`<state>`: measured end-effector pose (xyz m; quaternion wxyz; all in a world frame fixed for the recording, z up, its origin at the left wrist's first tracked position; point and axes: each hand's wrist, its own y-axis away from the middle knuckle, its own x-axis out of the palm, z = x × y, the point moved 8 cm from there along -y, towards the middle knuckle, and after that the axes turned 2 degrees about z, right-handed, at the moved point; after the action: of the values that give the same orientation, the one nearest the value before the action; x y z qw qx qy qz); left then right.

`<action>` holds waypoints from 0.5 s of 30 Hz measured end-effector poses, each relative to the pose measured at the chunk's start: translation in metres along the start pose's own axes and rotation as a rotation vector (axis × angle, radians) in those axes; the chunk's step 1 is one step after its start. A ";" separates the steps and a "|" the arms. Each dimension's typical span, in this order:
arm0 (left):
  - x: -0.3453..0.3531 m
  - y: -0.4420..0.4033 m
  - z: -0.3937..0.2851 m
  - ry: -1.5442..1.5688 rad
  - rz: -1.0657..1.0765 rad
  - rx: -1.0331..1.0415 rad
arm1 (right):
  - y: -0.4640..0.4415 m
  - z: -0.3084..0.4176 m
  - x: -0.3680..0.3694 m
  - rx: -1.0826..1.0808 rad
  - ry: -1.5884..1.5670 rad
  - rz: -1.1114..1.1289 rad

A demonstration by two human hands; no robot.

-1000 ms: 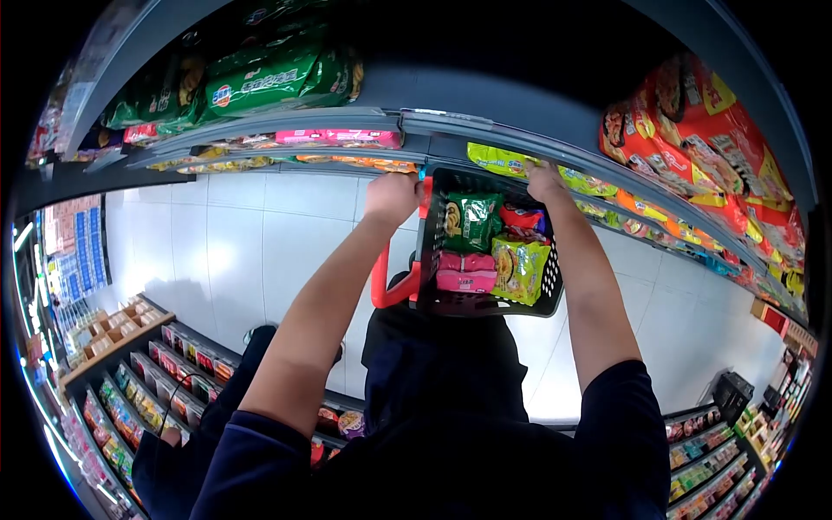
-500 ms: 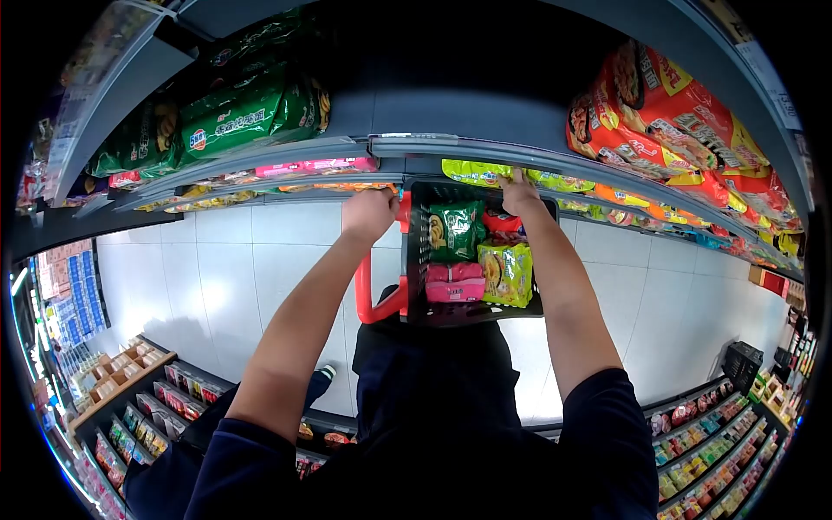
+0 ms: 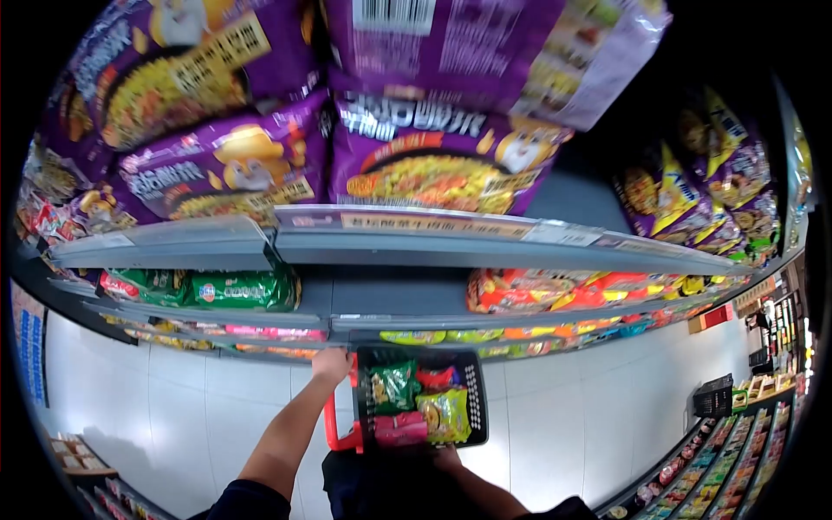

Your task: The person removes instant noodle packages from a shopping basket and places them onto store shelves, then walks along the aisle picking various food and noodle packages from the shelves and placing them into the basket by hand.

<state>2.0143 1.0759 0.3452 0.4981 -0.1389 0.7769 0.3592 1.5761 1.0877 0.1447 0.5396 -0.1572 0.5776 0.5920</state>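
Note:
My left hand (image 3: pixel 331 364) is closed at the far end of the red handle (image 3: pixel 332 425) of a black shopping basket (image 3: pixel 482 416). Inside the basket lie a green noodle packet (image 3: pixel 393 387), a yellow-green noodle packet (image 3: pixel 445 416), a pink packet (image 3: pixel 400 428) and a red packet (image 3: pixel 438 380) that is partly covered. At the basket's near side, just under its rim, is my right hand (image 3: pixel 447 458); it is small and dark, and its fingers are mostly hidden.
Large purple noodle packs (image 3: pixel 442 160) fill the upper shelf in front of me. Green packs (image 3: pixel 243 289) and red packs (image 3: pixel 529 289) sit one shelf lower. A black crate (image 3: pixel 713 397) stands at the right, beside a rack of small packets (image 3: pixel 711 459).
My view has tilted up, bringing the purple packs into sight. My right hand has left the yellow-green packs on the low shelf for the basket's near side. My left hand stays at the handle.

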 end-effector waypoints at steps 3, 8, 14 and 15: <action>-0.012 0.005 -0.009 0.007 0.009 -0.038 | 0.032 -0.053 -0.034 0.359 -0.692 0.102; -0.020 0.010 -0.012 0.070 -0.067 -0.052 | 0.017 -0.099 -0.246 0.341 -0.693 -0.174; -0.025 0.040 -0.012 0.336 -0.285 -0.028 | 0.126 0.067 -0.674 -0.358 -0.715 -0.948; -0.025 0.048 -0.014 0.369 -0.346 0.009 | 0.135 0.072 -0.709 -0.423 -0.743 -1.019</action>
<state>1.9887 1.0967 0.3905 0.4024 -0.3310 0.8209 0.2338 1.7579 0.8584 0.8082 0.8727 -0.2987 0.0780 0.3783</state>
